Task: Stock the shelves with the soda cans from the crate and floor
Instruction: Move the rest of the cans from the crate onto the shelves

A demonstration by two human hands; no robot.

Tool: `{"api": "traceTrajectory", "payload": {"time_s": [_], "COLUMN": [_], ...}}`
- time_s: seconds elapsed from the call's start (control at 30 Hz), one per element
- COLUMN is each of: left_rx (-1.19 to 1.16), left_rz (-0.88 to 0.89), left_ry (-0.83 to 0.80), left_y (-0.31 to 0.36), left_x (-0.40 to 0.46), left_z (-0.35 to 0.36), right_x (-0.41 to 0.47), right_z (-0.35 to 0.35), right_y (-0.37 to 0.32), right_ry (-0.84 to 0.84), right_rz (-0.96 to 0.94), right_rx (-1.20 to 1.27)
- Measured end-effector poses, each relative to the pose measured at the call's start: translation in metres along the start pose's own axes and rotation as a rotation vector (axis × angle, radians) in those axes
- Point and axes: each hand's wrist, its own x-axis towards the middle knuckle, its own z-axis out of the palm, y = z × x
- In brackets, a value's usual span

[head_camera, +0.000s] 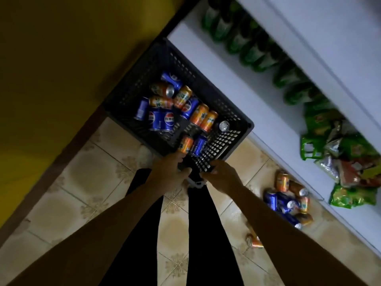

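A dark perforated crate stands on the tiled floor against the white shelf unit. Inside it lie several blue and orange soda cans, and an orange can and a blue can rest against its near wall. My left hand and my right hand both close on the crate's near rim, side by side, the left one just below the orange can. Several more cans lie in a heap on the floor by the shelf base. One orange can lies apart, partly hidden by my right forearm.
The lower shelf holds a row of green bottles and a pile of green and red snack bags. A yellow wall runs along the left. My black-trousered legs stand on the tiles below the crate.
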Motion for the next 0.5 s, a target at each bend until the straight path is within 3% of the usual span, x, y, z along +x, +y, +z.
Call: {"api": "traceTrajectory", "payload": {"time_s": [0.1,0.27,0.5], "left_rx": [-0.08,-0.121,-0.098], "left_rz": [-0.079,-0.166,-0.198], "left_ry": [-0.007,-0.08,-0.148], "left_y": [-0.03,-0.081,-0.121], "left_x": [0.081,0.192,0.287], "left_z": [0.014,0.051,0.119], "right_x": [0.094,0.237,0.362], "right_z": [0.009,0.033,0.078], "right_y": [-0.015,-0.007,0.046], "right_ry": [0.075,0.089,0.145], "right_rz": [-0.046,0.068,0.192], "right_rx": [-0.032,-0.152,-0.139]}}
